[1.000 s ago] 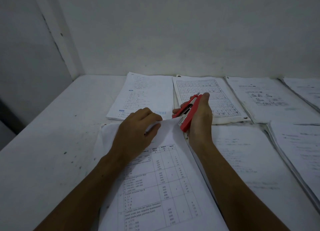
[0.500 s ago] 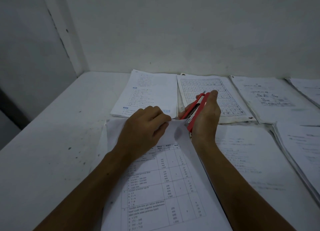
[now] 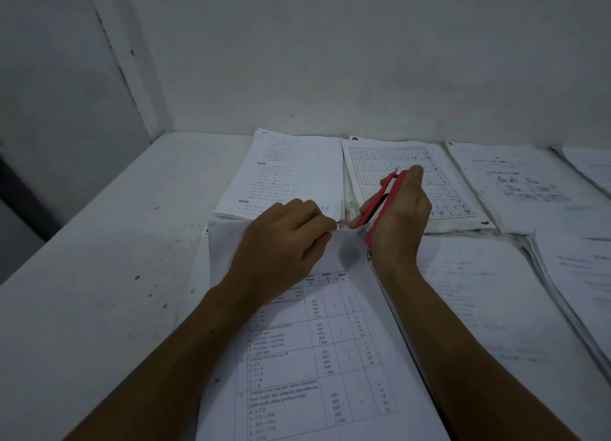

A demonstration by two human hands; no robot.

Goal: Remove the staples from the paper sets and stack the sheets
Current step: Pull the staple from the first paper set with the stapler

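**Staple removal in hand on one set; most stacks untouched as far as can be seen**

Progress. The left hand [image 3: 281, 238] is curled, fingertips pinching the top corner of the near paper set [image 3: 317, 358], which lies on the tabletop [image 3: 109, 275] directly below the camera. The right hand [image 3: 398, 225] is closed around a red stapler [image 3: 380, 205], its lower end touching that same corner at about 1 o'clock from the left hand. I judge this to be the prying step on this set; the staple itself is too small to see, so whether it is out cannot be told.

Other piles lie at 12 o'clock (text sheet [image 3: 294, 172]), at 1 o'clock (grid sheet [image 3: 439, 179]), and at 2 to 3 o'clock (further stacks [image 3: 529, 182]). Which of these are finished loose sheets and which are sets still stapled cannot be told. No single collecting stack is evident, so the work looks to be at an early or middle stage.

Writing. The near set carries a printed table with headings "NILAI", "BOBOT" and "SKOR", figures such as 200, 400, 600, 800, 1.000, and the lines "Jumlah terminal tipe B" and "Jumlah rata-rata per tahun dokumen hasil audit dan inspeksi keselamatan jalan pada jalan provinsi". Text on the far sheets is too blurred to read. No brand shows on the stapler.
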